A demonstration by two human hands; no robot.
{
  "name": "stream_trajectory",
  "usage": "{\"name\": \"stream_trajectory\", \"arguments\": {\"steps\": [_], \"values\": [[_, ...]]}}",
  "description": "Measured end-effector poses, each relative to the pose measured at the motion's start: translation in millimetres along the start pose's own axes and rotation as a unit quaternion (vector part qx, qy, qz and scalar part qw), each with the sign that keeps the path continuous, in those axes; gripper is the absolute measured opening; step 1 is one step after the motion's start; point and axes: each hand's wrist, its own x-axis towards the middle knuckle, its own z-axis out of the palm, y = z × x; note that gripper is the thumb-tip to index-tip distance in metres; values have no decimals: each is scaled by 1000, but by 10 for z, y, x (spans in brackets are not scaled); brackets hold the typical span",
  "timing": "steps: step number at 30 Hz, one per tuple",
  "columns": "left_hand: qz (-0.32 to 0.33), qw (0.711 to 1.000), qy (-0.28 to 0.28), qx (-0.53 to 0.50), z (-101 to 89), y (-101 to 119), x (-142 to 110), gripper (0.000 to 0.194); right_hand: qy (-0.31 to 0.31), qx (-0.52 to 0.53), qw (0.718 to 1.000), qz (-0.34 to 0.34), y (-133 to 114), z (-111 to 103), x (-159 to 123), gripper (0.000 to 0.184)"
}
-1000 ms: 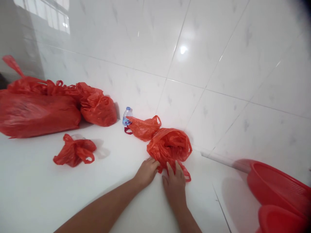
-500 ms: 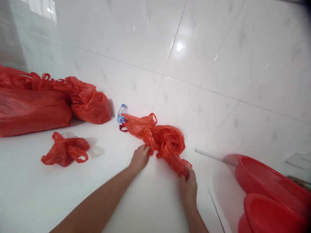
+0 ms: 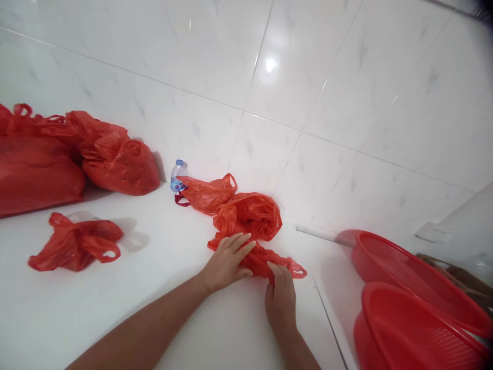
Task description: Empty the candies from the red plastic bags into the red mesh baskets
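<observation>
A crumpled red plastic bag point(image 3: 248, 218) lies on the white counter point(image 3: 162, 288) against the tiled wall. My left hand point(image 3: 227, 261) rests flat on the bag's lower part with fingers spread. My right hand point(image 3: 281, 298) pinches the bag's twisted end near its handle loop point(image 3: 297, 269). Another red bag point(image 3: 206, 192) lies just behind it, touching it.
A small water bottle point(image 3: 177, 176) stands by the wall. A small red bag point(image 3: 75, 244) lies at left, with full red bags point(image 3: 115, 159) behind it. Red plastic baskets point(image 3: 408, 308) are stacked at lower right past the counter's edge.
My left hand has moved from the bag's left edge onto its lower part. My right hand has shifted left along the twisted end. The view has panned right.
</observation>
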Motion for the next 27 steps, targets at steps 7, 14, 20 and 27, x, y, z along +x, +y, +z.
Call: {"name": "stream_trajectory", "arguments": {"steps": [7,14,20,27], "values": [[-89,994,-16,-59,78,-57,20,21,53,-22,997,56,224,-204,88,41],[-148,983,45,-94,116,-93,23,15,65,65,962,255,402,-307,105,22],[-122,991,11,-60,150,-144,79,29,54,127,920,366,461,-283,115,20],[-166,978,-122,45,262,-322,43,59,171,258,809,499,774,-341,92,27]]}}
